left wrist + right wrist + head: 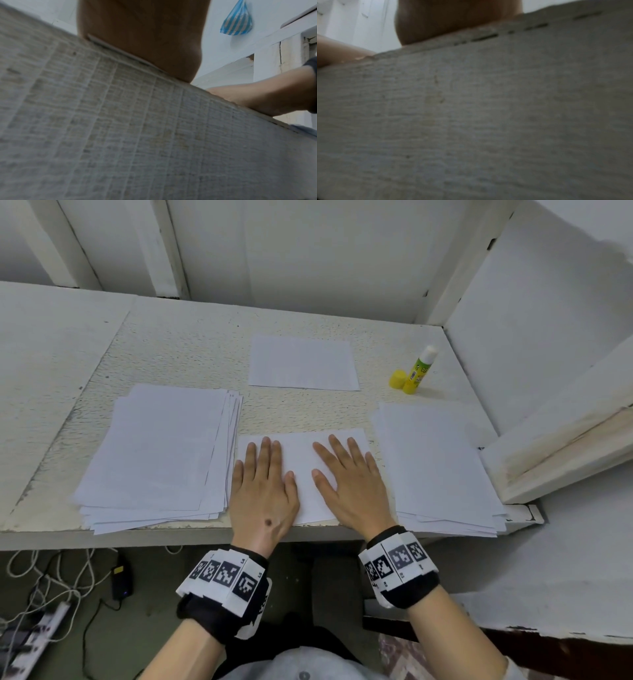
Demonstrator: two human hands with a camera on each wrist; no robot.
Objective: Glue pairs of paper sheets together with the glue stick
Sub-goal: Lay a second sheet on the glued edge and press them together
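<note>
White paper dominated the head view: both hands lay flat on the central sheet (301,474) at the near edge of the worktop (178,344), the left hand (262,491) and the right hand (349,487) with fingers (265,453) straight and spread, grasping nothing, palms down, probably to press a glued pair together and smooth it. Just left of the left fingers sat a fanned stack of sheets (157,453), and just right of the right fingers a second stack (435,467), each within easy reach, likely so that one hand could draw from each. Beyond the fingertips, well apart, lay a separate sheet or pair (301,362), perhaps a finished one set aside. Farther off to the right of the right fingers stood the glue stick (419,371), upright and uncapped with its white tip exposed, its yellow cap (397,379) touching or just beside its base, apparently kept ready for the next pair. From the left wrist view, the heel of the left hand (142,40) pressed down at the worktop's edge, with the right hand (267,97) resting beyond it and a blue striped bag (237,21) hanging on the wall. From the right wrist view, dark and blurred, the right hand (453,20) bore down on the same edge; its fingers were hidden there.
</note>
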